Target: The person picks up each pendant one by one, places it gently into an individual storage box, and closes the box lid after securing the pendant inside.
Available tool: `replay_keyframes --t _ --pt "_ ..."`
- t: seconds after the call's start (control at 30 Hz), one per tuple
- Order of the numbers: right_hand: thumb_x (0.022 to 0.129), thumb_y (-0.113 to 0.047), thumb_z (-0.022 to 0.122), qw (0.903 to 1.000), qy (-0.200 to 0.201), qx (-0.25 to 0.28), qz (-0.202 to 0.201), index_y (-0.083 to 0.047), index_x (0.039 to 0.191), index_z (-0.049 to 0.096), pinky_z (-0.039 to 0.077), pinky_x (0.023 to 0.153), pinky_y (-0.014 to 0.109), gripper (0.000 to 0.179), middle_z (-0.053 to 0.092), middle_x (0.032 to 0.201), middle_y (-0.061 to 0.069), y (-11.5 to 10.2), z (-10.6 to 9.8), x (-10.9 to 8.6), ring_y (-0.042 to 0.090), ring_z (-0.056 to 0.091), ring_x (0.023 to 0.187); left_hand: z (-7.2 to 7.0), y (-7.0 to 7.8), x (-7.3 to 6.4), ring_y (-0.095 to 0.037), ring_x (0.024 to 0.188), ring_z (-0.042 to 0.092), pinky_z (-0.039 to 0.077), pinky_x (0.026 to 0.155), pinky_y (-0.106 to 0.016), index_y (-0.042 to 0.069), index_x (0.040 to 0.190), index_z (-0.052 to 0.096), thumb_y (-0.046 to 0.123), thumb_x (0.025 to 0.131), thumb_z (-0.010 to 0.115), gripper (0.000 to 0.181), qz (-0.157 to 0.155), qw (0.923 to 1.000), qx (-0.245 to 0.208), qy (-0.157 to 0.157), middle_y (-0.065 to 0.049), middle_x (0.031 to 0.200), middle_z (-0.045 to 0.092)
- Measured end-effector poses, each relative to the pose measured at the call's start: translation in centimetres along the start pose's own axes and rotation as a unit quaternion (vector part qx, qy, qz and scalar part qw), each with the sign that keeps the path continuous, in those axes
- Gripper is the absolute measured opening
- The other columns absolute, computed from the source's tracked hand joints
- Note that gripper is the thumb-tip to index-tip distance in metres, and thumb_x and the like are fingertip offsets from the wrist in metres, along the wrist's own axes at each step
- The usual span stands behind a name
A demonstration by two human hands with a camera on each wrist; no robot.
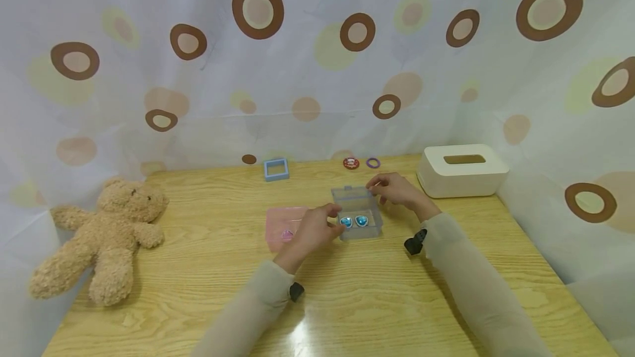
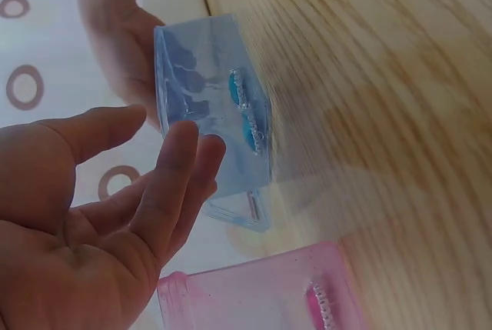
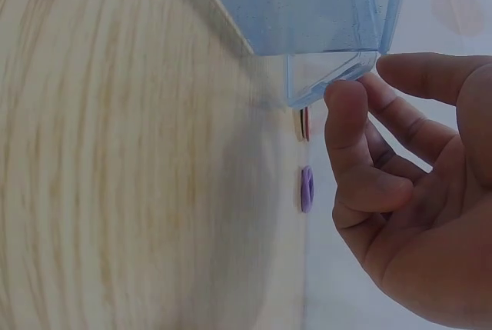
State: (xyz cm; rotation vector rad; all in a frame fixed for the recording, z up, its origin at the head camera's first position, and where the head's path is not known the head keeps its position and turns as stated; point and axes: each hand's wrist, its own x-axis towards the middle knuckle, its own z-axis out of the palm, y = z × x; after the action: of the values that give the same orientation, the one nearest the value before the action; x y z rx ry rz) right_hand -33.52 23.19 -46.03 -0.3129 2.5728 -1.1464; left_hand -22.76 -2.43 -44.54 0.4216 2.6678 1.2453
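Observation:
A clear bluish plastic box (image 1: 367, 232) sits on the table with its hinged lid (image 1: 351, 194) raised at the back. Two blue gems (image 1: 361, 221) with sparkly rims lie inside it. My right hand (image 1: 397, 189) pinches the lid's right corner between thumb and forefinger; the right wrist view shows the fingertips (image 3: 346, 103) at that edge. On the box's left side, my left hand (image 1: 312, 230) hovers with fingers apart and loosely bent, holding nothing. Under and left of it stands a clear pink box (image 1: 278, 217) with a pink gem (image 1: 288, 234) in it, partly hidden by my hand.
A teddy bear (image 1: 106, 236) lies at the left. Along the back are a blue square frame (image 1: 276, 177), a red round disc (image 1: 351, 163) and a purple ring (image 1: 373, 163). A white tissue box (image 1: 461, 180) stands back right, near a patterned curtain (image 1: 297, 70).

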Motion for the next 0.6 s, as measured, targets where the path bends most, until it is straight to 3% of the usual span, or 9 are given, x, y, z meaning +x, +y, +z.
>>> replay_keyframes --t 0.27,0.6 --pt "0.104 -0.024 0.051 0.9997 -0.017 0.011 0.014 -0.010 0.127 0.065 0.040 0.053 0.026 0.030 0.065 0.119 0.016 -0.20 0.05 0.03 0.023 0.063 0.079 0.16 0.34 0.04 -0.024 0.100 0.073 0.059 0.073 -0.026 0.001 0.134 0.059 0.014 0.091 0.073 0.047 -0.008 0.9997 0.021 0.007 -0.016 0.131 0.066" --pt "0.105 -0.023 0.050 0.9989 -0.032 0.027 0.021 -0.008 0.129 0.062 0.040 0.052 0.027 0.031 0.063 0.122 0.017 -0.10 0.00 0.12 0.022 0.063 0.080 0.29 0.32 0.32 -0.022 0.106 0.070 0.058 0.087 -0.033 0.002 0.135 0.060 0.016 0.092 0.072 0.047 -0.018 0.9993 0.033 0.009 -0.014 0.134 0.065"
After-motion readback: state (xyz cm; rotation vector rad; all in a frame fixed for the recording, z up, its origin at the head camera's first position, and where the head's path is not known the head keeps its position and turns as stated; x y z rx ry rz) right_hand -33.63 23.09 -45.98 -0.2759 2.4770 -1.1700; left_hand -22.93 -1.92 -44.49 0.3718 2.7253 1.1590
